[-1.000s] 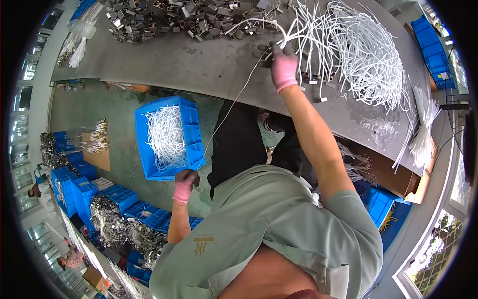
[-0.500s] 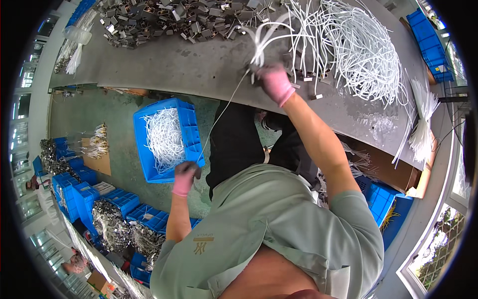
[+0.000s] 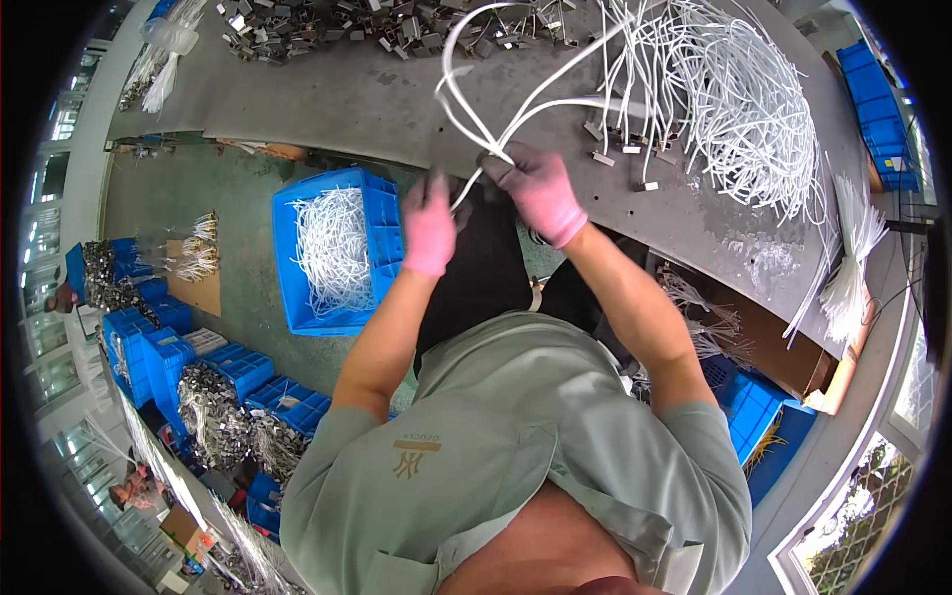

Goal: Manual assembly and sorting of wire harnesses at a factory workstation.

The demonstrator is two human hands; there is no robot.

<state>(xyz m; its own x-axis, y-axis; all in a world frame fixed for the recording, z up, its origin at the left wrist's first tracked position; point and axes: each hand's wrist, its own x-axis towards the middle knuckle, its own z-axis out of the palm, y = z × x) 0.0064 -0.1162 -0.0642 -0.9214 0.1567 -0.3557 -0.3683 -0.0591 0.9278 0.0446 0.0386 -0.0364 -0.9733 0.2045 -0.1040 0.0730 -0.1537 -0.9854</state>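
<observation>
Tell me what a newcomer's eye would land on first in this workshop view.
First come the two pink-gloved hands at the middle: the right hand grips looping white cords while the left hand meets them just beside it. Behind them, a big tangle of white cords sprawls over the grey bench, with a heap of small metal parts along its far edge. On the floor to the left sits a bright blue crate filled with white cords.
</observation>
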